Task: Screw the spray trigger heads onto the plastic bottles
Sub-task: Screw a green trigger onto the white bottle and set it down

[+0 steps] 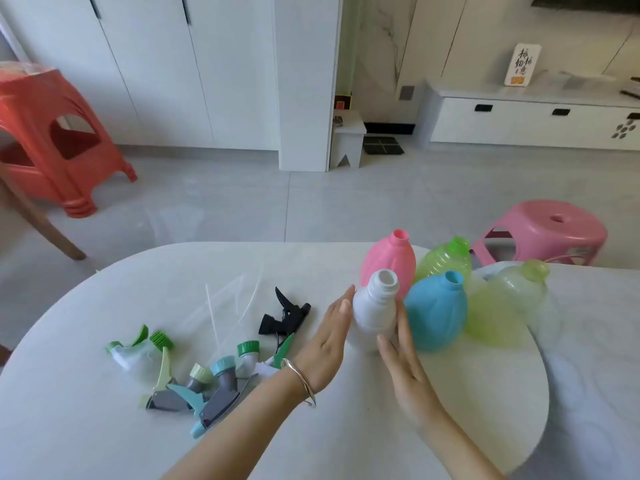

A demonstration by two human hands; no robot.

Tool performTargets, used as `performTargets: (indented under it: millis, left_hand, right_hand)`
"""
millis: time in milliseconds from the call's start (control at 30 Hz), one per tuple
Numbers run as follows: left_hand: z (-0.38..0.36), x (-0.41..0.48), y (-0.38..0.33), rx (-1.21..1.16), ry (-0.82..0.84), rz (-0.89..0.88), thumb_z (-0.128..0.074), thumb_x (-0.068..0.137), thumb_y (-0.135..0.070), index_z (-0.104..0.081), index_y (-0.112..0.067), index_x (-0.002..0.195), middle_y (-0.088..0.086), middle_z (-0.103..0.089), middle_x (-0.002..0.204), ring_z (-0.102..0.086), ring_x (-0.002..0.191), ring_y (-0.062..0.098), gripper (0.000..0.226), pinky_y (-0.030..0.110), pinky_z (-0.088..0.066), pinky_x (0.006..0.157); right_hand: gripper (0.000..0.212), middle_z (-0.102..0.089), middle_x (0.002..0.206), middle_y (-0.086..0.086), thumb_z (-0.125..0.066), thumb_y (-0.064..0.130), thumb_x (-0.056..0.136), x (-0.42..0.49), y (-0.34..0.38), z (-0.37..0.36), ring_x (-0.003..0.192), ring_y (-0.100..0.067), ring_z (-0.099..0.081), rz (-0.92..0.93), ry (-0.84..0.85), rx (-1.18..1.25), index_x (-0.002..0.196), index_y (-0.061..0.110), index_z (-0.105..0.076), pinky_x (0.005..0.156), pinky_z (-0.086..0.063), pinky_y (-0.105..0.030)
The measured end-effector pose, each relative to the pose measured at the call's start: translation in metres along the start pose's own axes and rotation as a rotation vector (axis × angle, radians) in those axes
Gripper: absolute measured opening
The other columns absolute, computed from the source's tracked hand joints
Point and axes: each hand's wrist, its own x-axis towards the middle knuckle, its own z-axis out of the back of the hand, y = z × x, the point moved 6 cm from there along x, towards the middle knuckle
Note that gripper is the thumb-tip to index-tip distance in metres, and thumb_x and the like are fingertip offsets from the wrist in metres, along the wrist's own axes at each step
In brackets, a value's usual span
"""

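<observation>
Soft, even daylight makes everything bright, with only a faint shadow under my left hand (328, 339) on the glossy white oval table (104, 427), pale glare on the grey tiled floor (166, 216), and lens-bent tall white cabinet doors (156, 64).

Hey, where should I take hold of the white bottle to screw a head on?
Take the white bottle round its wide lower body, from the left and near side: it stands with its threaded neck up, which must stay free, and the blue bottle crowds its right.
</observation>
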Motion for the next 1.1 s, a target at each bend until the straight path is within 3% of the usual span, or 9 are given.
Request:
performTargets:
  millis: [133,233,333,433,533,633,733,900,1100]
  left_hand:
    - [-0.004,-0.025,-0.008,0.069,-0.088,-0.037,-0.019,0.088,-0.056,-0.015,-0.032,0.147,-0.019,-0.024,0.148,-0.018,0.122,-0.032,0.064,-0.009,-0.014,0.095]
    - [-0.006,-0.048,-0.013,0.098,-0.138,-0.063,-0.021,0.098,-0.041,-0.015,-0.029,0.147,-0.013,-0.024,0.149,-0.02,0.132,-0.013,0.051,-0.005,-0.012,0.099]
    - [-0.002,-0.069,-0.028,0.067,-0.164,-0.075,-0.028,0.099,-0.039,-0.017,-0.033,0.146,-0.015,-0.024,0.152,-0.017,0.14,-0.002,0.048,0.017,-0.013,0.113]
    - [0.002,-0.091,-0.054,0.33,-0.17,-0.18,-0.051,0.081,-0.027,-0.013,-0.038,0.144,-0.009,-0.022,0.154,-0.02,0.14,0.01,0.075,0.034,-0.018,0.116]
    - [0.014,-0.108,-0.079,0.597,-0.24,-0.327,-0.068,0.08,-0.023,-0.01,-0.042,0.141,-0.003,-0.029,0.147,-0.029,0.132,0.023,0.086,0.039,-0.027,0.111]
    - [0.04,-0.125,-0.091,0.493,-0.305,-0.375,-0.075,0.077,-0.023,-0.017,-0.047,0.135,-0.002,-0.036,0.134,-0.041,0.122,0.015,0.085,0.025,-0.034,0.105]
    - [0.064,-0.143,-0.087,0.39,-0.325,-0.349,-0.081,0.071,-0.022,-0.023,-0.042,0.138,-0.009,-0.043,0.122,-0.044,0.106,-0.015,0.091,0.0,-0.033,0.087]
    - [0.111,-0.169,-0.064,0.316,-0.428,-0.253,-0.073,0.054,-0.058,-0.05,-0.044,0.108,-0.018,-0.063,0.102,-0.061,0.093,-0.001,0.06,0.014,-0.049,0.076]
    - [0.21,-0.204,-0.031,0.149,-0.736,-0.174,-0.071,0.054,-0.062,-0.054,-0.042,0.103,-0.011,-0.067,0.099,-0.064,0.086,-0.002,0.056,0.012,-0.051,0.065]
  right_hand:
    - [0.061,-0.023,0.143,0.033,-0.038,0.041,0.085,-0.019,0.019,-0.012,0.124,0.028,-0.022,0.016,0.048,-0.01,0.142,0.037,-0.017,0.094,-0.023,0.005]
    - [0.049,-0.026,0.14,0.032,-0.037,0.032,0.094,-0.038,0.026,-0.023,0.113,0.033,-0.029,0.012,0.077,-0.039,0.141,0.035,-0.022,0.082,-0.024,0.01]
    - [0.053,-0.028,0.141,0.03,-0.043,0.032,0.095,-0.053,0.041,-0.028,0.117,0.023,-0.031,0.014,0.085,-0.042,0.143,0.038,-0.022,0.08,-0.026,0.011]
    - [0.044,-0.036,0.135,0.034,-0.046,0.041,0.092,-0.064,0.07,-0.036,0.113,0.025,-0.035,0.04,0.085,-0.034,0.129,0.057,-0.028,0.09,-0.031,-0.002]
    - [0.036,-0.047,0.132,0.026,-0.048,0.048,0.088,-0.071,0.098,-0.048,0.122,0.007,-0.044,0.065,0.115,-0.016,0.121,0.058,-0.037,0.104,-0.037,-0.027]
    - [0.034,-0.052,0.121,0.03,-0.047,0.045,0.091,-0.076,0.116,-0.068,0.101,0.021,-0.053,0.067,0.18,0.01,0.124,0.05,-0.041,0.09,-0.047,-0.022]
    - [0.029,-0.056,0.121,0.024,-0.05,0.047,0.091,-0.08,0.123,-0.092,0.1,0.017,-0.056,0.062,0.209,-0.034,0.119,0.048,-0.047,0.09,-0.048,-0.022]
    - [0.032,-0.061,0.124,0.004,-0.053,0.048,0.088,-0.072,0.122,-0.144,0.115,-0.013,-0.057,0.03,0.29,-0.101,0.118,0.037,-0.057,0.101,-0.045,-0.041]
    - [0.031,-0.061,0.123,0.012,-0.057,0.037,0.089,-0.04,0.111,-0.192,0.107,-0.006,-0.062,0.052,0.402,-0.103,0.12,0.033,-0.056,0.093,-0.048,-0.023]
